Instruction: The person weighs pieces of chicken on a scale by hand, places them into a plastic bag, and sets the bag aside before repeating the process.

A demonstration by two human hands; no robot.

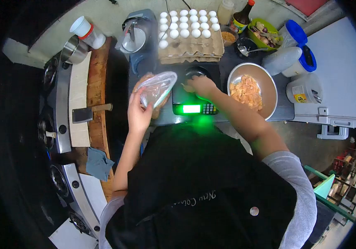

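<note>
My left hand (139, 114) grips a clear plastic bag (160, 86) by its side, its mouth gaping toward the scale. Brownish contents show through the lower part of the bag. Over the digital scale (179, 96), whose display glows green, my right hand (202, 86) is closed with its fingers down at a black dish (198, 70). What those fingers hold, if anything, I cannot tell. To the right of the scale, beside my right forearm, a metal bowl (272, 91) contains raw, orange-pink chicken pieces (246, 92).
Trays of white eggs (190, 47) stand behind the scale. A sauce bottle (241, 18), a green bowl (257, 25) and plastic tubs (304, 89) line the back right. At left, a cleaver (82, 115) lies on the wooden counter (98, 83) beside the stove.
</note>
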